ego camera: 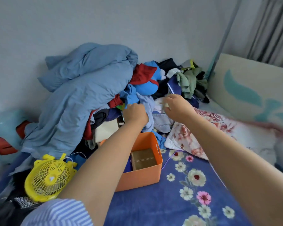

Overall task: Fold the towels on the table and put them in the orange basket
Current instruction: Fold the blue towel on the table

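Towels: no single towel can be told apart; both hands reach into a heap of mixed cloth (137,95) at the far side of the bed.
Pale blue cloth: a crumpled light blue fabric piece (148,108) lies in the heap between the two hands, just beyond the basket.
Left hand (135,114): knuckles up, fingers curled into the pale blue cloth at the heap's edge; it seems to grip that cloth, though the fingertips are hidden.
Right hand (176,106): stretched over a white and pale yellow cloth (162,103), fingers bent down onto it; whether the grip is closed on it cannot be told.
Orange basket: a rectangular orange plastic basket (152,175) with a slot handle stands on the bed, under the left forearm.
Basket contents: a folded olive-brown cloth (144,159) lies inside, with dark blue fabric beside it.
Bed: a dark blue sheet with a flower print (178,201) covers the near part.
Quilt: a big rumpled grey-blue quilt (82,88) is piled against the wall on the left.
Pillow: a white pillow with red roses (203,132) lies right of the basket.
Fan: a small yellow plastic fan (50,178) lies on the left, near the basket.
Sleeve: a blue-and-white striped sleeve (59,212) shows at the bottom edge.
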The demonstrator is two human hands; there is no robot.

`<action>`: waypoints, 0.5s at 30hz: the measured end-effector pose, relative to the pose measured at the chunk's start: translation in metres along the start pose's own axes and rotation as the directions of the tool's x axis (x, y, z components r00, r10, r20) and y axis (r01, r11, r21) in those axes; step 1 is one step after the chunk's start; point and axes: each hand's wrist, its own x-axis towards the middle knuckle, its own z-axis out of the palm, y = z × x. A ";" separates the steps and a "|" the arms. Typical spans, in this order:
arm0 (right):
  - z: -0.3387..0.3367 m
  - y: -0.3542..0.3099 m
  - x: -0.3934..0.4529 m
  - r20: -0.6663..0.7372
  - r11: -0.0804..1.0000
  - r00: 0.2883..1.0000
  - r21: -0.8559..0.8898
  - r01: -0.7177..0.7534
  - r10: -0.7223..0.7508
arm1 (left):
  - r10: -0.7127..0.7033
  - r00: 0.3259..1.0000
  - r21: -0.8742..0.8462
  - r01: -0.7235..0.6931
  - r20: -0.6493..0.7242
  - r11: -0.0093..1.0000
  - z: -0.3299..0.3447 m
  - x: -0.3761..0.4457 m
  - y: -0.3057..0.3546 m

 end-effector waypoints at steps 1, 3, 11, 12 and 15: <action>-0.012 0.001 -0.018 -0.030 1.000 0.999 -0.009 -0.022 0.022 | 0.029 1.000 -0.023 -0.029 -0.007 0.999 -0.009 -0.014 0.011; -0.033 0.000 -0.068 -0.080 0.992 0.989 -0.017 -0.127 0.125 | 0.140 0.990 -0.042 -0.141 -0.025 0.989 -0.026 -0.044 0.033; -0.098 0.029 -0.276 -0.171 0.848 0.843 -0.067 -0.526 0.509 | 0.589 0.806 -0.097 -0.592 -0.060 0.800 -0.054 -0.178 0.147; -0.111 0.034 -0.308 -0.198 0.810 0.805 -0.077 -0.582 0.559 | 0.642 0.765 -0.109 -0.644 -0.057 0.757 -0.058 -0.199 0.169; -0.146 0.045 -0.393 -0.264 0.700 0.700 -0.111 -0.706 0.664 | 0.751 0.656 -0.171 -0.750 -0.072 0.638 -0.070 -0.257 0.228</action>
